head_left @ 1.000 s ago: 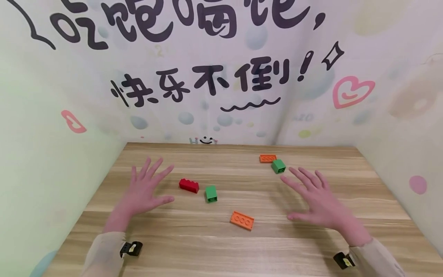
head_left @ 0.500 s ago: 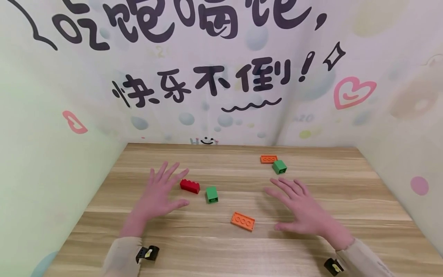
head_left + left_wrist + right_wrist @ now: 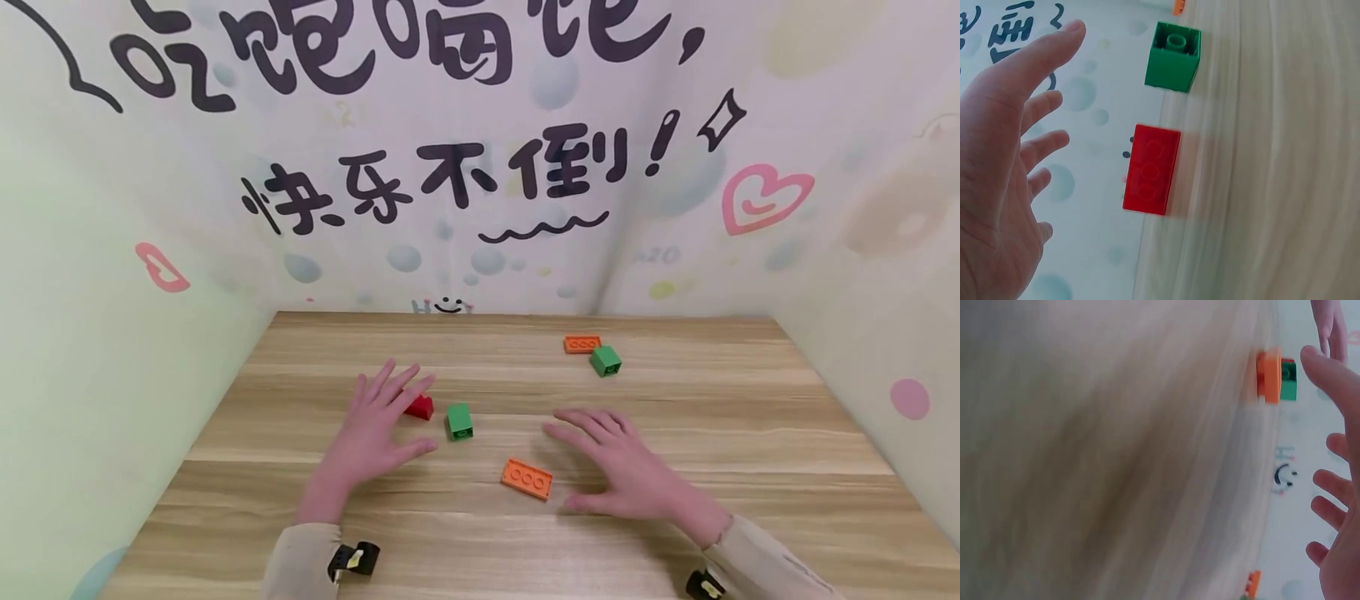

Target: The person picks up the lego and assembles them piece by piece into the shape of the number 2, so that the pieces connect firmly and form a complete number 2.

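My left hand [image 3: 369, 437], fingers spread, hovers over the table and partly covers a red toy brick [image 3: 421, 406] in the head view. The left wrist view shows that red brick [image 3: 1151, 170] lying apart from the fingers. Just right of it stands a green toy brick [image 3: 460, 422] with its hollow underside facing me. On the other side, my right hand [image 3: 618, 467] hangs with loosely bent fingers, holding nothing. Left of its thumb lies a flat orange toy brick [image 3: 527, 479], hollow side up; the right wrist view shows this orange brick [image 3: 1270, 377] in front of the green one.
Towards the back right, a second green brick [image 3: 605, 361] sits beside another flat orange brick [image 3: 582, 344]. The wood-grain table [image 3: 450, 550] ends at a printed white wall sheet [image 3: 360, 275]; pale walls rise at both sides.
Both hands have moved inward: the left to the right and over the red brick, the right leftward and nearer the front, towards the middle orange brick. The bricks have stayed in place.
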### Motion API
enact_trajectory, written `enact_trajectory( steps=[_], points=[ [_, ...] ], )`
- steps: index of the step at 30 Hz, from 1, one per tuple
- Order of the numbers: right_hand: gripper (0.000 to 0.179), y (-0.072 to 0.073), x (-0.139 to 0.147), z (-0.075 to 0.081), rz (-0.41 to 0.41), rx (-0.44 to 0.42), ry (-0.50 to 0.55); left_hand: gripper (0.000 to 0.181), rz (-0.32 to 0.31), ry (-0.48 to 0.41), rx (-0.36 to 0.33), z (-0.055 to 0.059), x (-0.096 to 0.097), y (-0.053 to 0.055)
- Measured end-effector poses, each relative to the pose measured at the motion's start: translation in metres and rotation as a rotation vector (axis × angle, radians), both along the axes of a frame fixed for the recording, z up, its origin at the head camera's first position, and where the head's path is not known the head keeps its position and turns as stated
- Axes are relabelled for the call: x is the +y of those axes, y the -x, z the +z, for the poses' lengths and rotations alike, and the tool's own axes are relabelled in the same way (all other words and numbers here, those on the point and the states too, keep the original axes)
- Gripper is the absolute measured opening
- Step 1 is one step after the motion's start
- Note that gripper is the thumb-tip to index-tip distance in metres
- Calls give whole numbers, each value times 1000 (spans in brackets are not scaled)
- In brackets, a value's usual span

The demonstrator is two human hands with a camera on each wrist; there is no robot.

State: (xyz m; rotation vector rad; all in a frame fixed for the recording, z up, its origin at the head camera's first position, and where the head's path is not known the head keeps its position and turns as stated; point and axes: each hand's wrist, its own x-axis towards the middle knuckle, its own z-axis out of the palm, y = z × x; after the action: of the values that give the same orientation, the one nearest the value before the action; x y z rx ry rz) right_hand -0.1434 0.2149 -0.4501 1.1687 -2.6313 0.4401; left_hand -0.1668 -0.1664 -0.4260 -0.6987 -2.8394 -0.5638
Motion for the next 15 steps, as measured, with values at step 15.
enact_trajectory(
  steps=[15],
  points=[
    [68,-5,-22,-13,-29,-28,48,83,-3,-91,-27,-11,16,-5]
  ],
)
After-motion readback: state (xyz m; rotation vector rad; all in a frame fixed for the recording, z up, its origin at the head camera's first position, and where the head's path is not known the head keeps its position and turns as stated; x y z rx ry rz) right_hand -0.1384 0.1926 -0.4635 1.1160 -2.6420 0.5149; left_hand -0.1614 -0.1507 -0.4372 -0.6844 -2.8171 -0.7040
